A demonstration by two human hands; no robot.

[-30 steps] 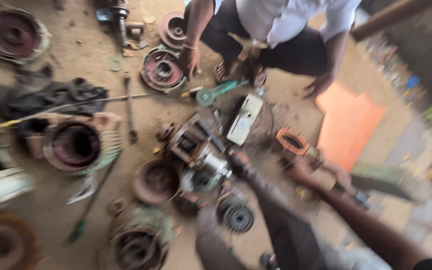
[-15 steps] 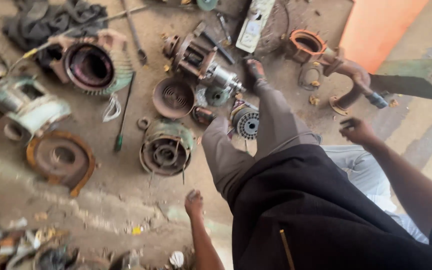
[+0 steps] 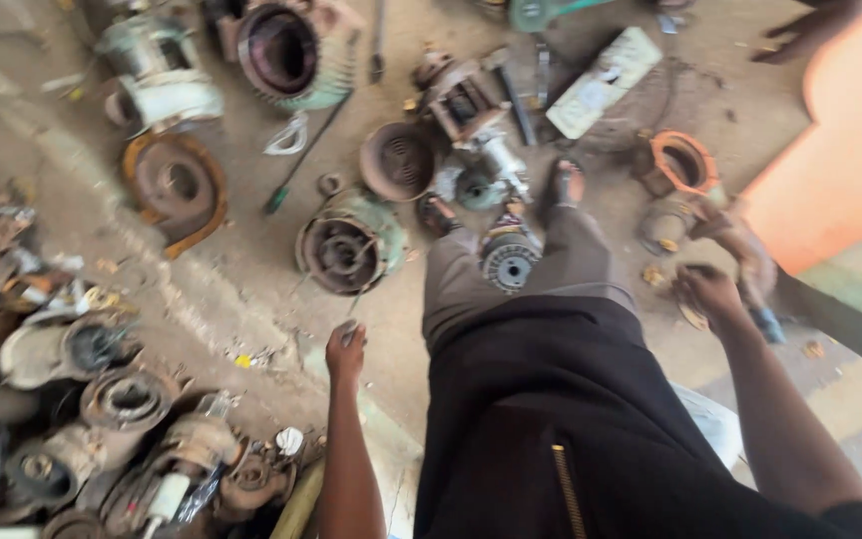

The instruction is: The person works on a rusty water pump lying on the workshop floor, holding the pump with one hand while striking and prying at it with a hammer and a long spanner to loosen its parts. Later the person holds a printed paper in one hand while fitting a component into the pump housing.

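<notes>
I stand over a dirt floor strewn with motor parts. My left hand point(image 3: 344, 351) hangs by my grey trouser leg point(image 3: 461, 289) with its fingers curled; a small grey thing shows at its knuckles, too blurred to name. It is nearest a green motor housing point(image 3: 349, 245) on the ground. My right hand point(image 3: 707, 292) hangs on the other side, fingers bent down and blurred. Just beyond it another person's hand point(image 3: 742, 245) reaches toward a rusty part point(image 3: 666, 222), next to an orange-rimmed ring housing point(image 3: 683, 163). A finned rotor point(image 3: 509, 262) lies between my feet.
A large ribbed stator point(image 3: 286, 50), a round end cover point(image 3: 396, 160), a rusty volute casing point(image 3: 174, 185), a green-handled screwdriver point(image 3: 301, 160) and a white flat box point(image 3: 606, 82) lie ahead. A heap of scrap motors point(image 3: 102, 419) fills the lower left. An orange sheet point(image 3: 840, 170) lies at right.
The view has swung down and toward me, so the parts sit further up the frame. Both my arms have lowered to my sides. The seated person has passed out of view.
</notes>
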